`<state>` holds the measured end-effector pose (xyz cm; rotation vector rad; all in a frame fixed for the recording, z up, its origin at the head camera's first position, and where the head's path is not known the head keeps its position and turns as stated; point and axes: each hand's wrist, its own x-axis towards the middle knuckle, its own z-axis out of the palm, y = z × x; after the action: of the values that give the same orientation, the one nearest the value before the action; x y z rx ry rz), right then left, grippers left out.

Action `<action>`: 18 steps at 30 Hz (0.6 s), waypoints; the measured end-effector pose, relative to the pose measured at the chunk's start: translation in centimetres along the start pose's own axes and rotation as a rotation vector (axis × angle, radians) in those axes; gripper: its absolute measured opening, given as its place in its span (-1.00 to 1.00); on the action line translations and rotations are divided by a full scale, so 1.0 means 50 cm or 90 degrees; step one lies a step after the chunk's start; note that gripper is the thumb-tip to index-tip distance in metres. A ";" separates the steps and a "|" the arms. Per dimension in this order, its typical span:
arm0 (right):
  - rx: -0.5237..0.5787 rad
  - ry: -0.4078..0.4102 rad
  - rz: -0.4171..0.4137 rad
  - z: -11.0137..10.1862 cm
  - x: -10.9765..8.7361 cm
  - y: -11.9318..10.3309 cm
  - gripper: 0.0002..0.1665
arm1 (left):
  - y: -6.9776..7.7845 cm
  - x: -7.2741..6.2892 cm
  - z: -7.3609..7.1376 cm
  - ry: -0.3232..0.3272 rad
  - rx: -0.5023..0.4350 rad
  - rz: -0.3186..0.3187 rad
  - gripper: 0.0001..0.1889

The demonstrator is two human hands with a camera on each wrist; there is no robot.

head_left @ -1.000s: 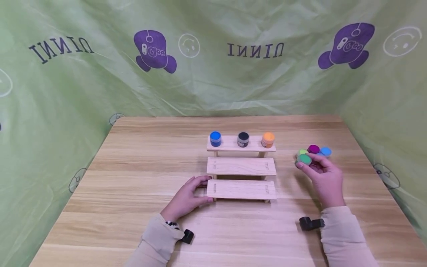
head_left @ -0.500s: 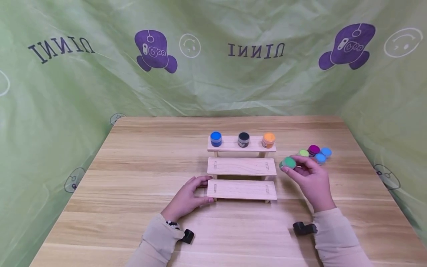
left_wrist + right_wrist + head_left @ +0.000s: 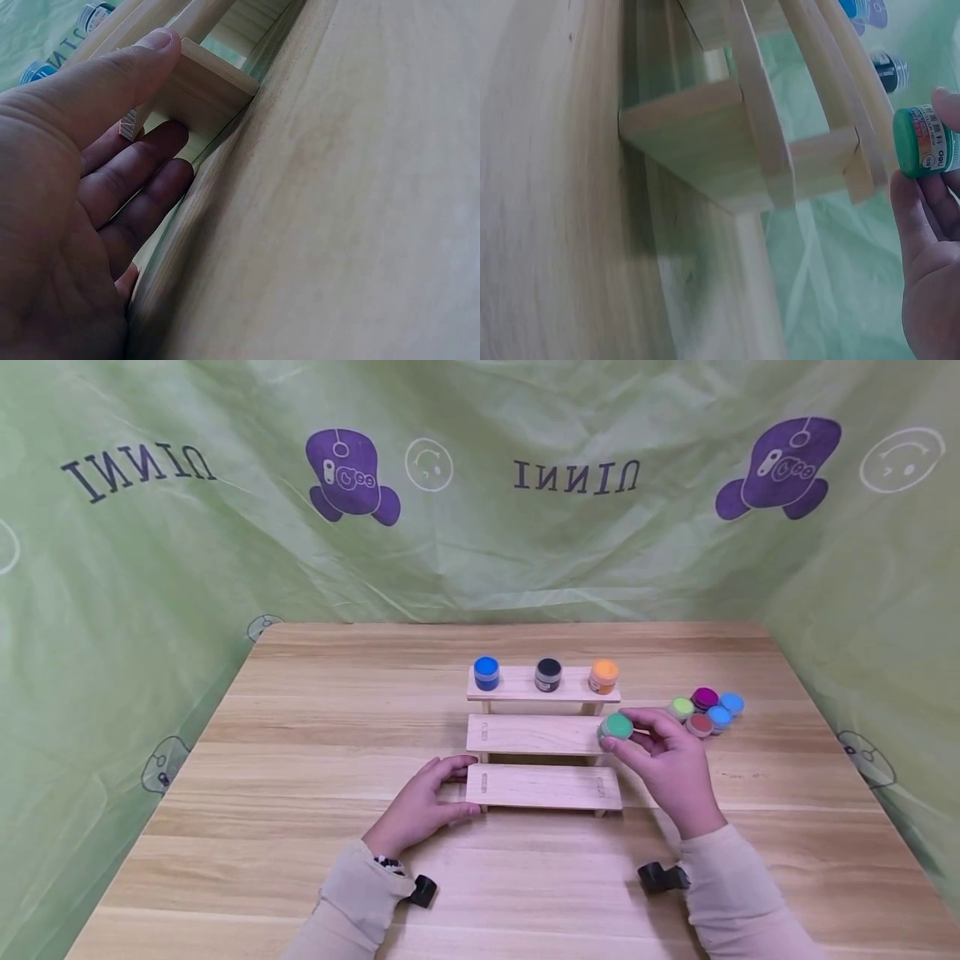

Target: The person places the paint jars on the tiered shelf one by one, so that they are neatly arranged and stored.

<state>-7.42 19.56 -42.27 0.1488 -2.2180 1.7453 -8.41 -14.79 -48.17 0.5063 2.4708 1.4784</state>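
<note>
My right hand (image 3: 671, 768) pinches a small paint jar with a green lid (image 3: 618, 727) between thumb and fingers, over the right end of the middle step of a three-step wooden stand (image 3: 536, 783). In the right wrist view the jar (image 3: 922, 142) is tilted and its printed label shows. My left hand (image 3: 423, 806) holds the left end of the lowest step. Seen from the left wrist, its thumb lies along the front edge and the fingers reach behind near the end support. Blue (image 3: 486, 674), black (image 3: 548, 675) and orange (image 3: 603, 677) jars stand on the top step.
Right of the stand, several jars are grouped on the wooden table (image 3: 300, 735): lime (image 3: 681, 708), purple (image 3: 705, 698), red-brown (image 3: 699, 725) and two light blue (image 3: 719, 719). A green printed curtain (image 3: 480, 552) surrounds the back and sides.
My right hand has carried the green jar leftward from beside the jar group to the middle step's right end. The left hand stays at the lowest step.
</note>
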 end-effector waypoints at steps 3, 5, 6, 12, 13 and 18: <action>-0.004 -0.018 -0.001 0.009 0.000 -0.008 -0.49 | -0.001 0.000 0.001 0.000 -0.002 0.002 -0.28; -0.013 -0.033 -0.010 0.015 0.002 -0.013 -0.49 | -0.001 0.000 0.001 0.001 -0.001 0.002 -0.28; -0.018 -0.039 -0.014 0.019 0.002 -0.015 -0.49 | -0.001 0.001 0.002 0.001 -0.002 0.003 -0.29; -0.066 -0.096 -0.008 0.040 0.013 -0.021 -0.50 | -0.001 0.000 0.002 0.000 -0.006 0.005 -0.28; -0.076 -0.107 -0.003 0.044 0.014 -0.023 -0.50 | -0.001 0.000 0.002 0.000 -0.005 0.005 -0.28; -0.096 -0.148 0.021 0.064 0.021 -0.032 -0.52 | -0.001 0.000 0.002 -0.002 -0.004 0.005 -0.28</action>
<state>-8.54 16.18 -41.11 0.2952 -2.5204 1.6412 -8.37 -14.74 -48.26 0.5182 2.4637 1.4862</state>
